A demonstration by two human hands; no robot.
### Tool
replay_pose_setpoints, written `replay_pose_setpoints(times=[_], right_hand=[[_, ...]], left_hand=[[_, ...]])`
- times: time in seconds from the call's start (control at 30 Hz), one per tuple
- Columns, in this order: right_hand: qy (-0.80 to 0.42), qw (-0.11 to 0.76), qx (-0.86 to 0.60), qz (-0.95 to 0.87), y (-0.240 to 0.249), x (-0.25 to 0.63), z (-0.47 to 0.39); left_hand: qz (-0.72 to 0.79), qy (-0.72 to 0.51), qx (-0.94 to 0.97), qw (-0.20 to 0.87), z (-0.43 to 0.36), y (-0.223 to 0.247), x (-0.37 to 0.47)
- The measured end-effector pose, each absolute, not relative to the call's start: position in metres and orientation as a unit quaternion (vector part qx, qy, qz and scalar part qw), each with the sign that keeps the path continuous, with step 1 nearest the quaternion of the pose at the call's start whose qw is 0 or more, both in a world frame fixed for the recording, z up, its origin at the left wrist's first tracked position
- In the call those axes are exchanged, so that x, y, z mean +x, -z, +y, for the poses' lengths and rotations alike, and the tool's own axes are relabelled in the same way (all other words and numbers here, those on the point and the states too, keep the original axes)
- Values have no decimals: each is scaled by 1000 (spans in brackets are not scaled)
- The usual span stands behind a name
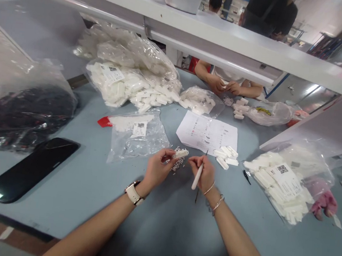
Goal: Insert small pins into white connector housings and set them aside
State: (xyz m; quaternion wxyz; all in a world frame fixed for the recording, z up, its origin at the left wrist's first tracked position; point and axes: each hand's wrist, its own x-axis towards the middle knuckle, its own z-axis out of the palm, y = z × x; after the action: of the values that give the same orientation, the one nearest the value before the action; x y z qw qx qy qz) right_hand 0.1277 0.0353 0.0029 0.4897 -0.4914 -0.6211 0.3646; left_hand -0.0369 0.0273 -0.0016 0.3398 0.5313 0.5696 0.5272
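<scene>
Between the thumb and fingers of my left hand is a small white plastic block with rows of holes along its face. My right hand is closed around a white-handled tool; its handle points down toward me, and its working tip is hard to make out. A thin dark metal tool shows below and above that hand, and I cannot tell if it is held or lying on the table. Beneath the block lies a heap of tiny white pieces. Several white blocks lie beyond my right hand.
A printed sheet lies ahead, beside a clear bag of small white parts. Large bags of white pieces stand behind, another bag at right. A black glossy panel lies left. Across the table, a co-worker's hands work under the shelf.
</scene>
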Motion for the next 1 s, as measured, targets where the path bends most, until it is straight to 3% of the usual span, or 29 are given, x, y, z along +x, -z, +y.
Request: replay_pose_setpoints(times=[0.13, 0.33, 0.7, 1.0], right_hand=[[-410, 551, -485, -542, -6, 129, 38], [-389, 562, -481, -549, -5, 128, 36], [-249, 492, -510, -660, -2, 127, 30], [-256, 466, -527, -663, -4, 130, 32]], left_hand=[[562, -515, 551, 341, 27, 2, -36], [541, -501, 587, 335, 26, 10, -34], [522, -463, 684, 212, 21, 9, -33], [477, -451, 734, 171, 21, 4, -34]])
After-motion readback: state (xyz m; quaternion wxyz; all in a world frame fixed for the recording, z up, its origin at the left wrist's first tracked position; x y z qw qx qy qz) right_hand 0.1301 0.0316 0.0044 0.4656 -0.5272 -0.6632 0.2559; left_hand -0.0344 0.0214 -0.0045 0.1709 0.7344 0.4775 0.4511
